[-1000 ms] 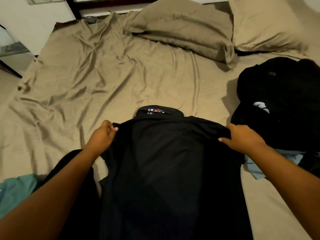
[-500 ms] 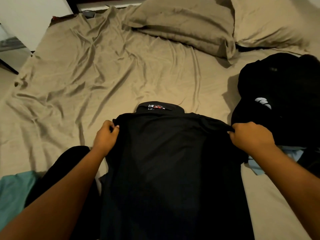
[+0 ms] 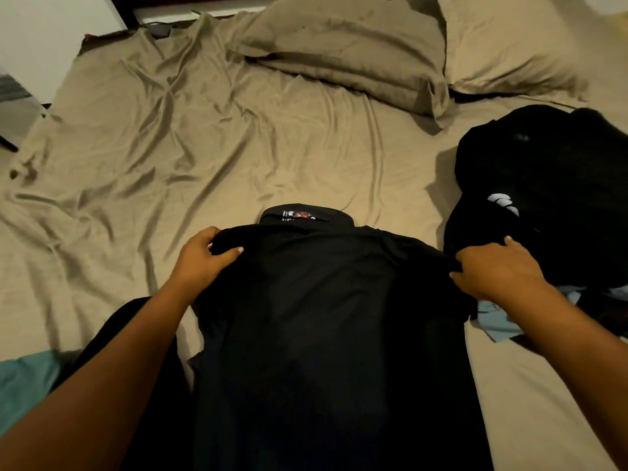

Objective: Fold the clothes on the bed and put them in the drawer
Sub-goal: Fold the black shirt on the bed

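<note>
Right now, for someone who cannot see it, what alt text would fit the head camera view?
A person's left hand and right hand grip the shoulders of a black shirt laid flat on a tan bed sheet. A pile of dark clothes sits to its right, two pillows beyond.

We have open sheet (image 3: pixel 210 141) beyond the shirt (image 3: pixel 323 317) and out to the left, room to pass freely. On the right a black pile (image 3: pixel 543 178) sits just beside the shirt's shoulder, crowding our right hand (image 3: pixel 496 270). Two pillows (image 3: pixel 339 52) close off the far side; a teal cloth (image 3: pixel 23 385) lies near left.
</note>
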{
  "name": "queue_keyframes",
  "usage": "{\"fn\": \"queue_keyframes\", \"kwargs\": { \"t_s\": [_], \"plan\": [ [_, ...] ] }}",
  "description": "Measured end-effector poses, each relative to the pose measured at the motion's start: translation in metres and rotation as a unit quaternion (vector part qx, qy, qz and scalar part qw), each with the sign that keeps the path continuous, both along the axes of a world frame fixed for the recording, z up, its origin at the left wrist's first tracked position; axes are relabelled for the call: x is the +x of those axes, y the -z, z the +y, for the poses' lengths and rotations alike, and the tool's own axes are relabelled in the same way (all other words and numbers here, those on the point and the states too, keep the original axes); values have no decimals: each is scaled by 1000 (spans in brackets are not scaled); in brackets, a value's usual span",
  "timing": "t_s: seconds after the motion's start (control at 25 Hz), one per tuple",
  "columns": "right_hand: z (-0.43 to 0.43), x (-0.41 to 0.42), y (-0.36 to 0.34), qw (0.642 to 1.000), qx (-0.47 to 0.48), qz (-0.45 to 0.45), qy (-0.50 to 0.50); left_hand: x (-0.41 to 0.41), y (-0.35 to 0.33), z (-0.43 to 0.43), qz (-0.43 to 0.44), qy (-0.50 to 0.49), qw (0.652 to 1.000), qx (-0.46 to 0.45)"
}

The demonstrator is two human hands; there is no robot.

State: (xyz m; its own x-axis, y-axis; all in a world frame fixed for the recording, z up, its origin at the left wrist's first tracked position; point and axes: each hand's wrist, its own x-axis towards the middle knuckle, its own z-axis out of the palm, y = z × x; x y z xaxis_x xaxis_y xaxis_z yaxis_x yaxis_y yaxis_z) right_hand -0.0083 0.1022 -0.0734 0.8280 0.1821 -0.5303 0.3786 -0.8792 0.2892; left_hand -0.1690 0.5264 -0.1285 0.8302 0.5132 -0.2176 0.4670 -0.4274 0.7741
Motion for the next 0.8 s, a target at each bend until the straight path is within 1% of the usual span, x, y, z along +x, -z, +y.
{"fn": "queue_keyframes", "kwargs": {
  "t_s": [0.08,0.12,0.2,0.24,0.28,0.36,0.4,0.44,0.48,0.56,0.64,0.8],
  "plan": [
    [5,-9,-8,991,131,-24,28,0,-16,-11,-17,57,988,140],
    [12,-17,-10,984,175,-27,32,0,-24,-22,-19,98,969,225],
    [30,-38,-2,980,197,-2,-3,-2,-39,-54,-21,205,901,382],
    [39,-50,5,980,197,31,-23,-1,-41,-73,7,259,868,424],
    [46,-61,13,976,199,81,-28,0,-41,-90,60,307,844,437],
    [55,-76,30,960,197,197,-8,-2,-32,-111,189,379,809,407],
    [58,-82,37,953,187,239,4,-4,-25,-116,238,398,796,389],
    [61,-86,41,948,183,261,14,-8,-19,-118,274,404,788,376],
    [63,-90,45,946,183,267,20,-12,-14,-118,298,402,784,367],
    [66,-96,50,952,186,244,12,-17,-10,-121,338,389,776,364],
    [66,-96,51,961,173,214,-16,-20,-12,-128,352,377,760,396],
    [63,-97,51,979,108,162,-63,-17,-20,-138,382,380,725,429]
  ]
}}
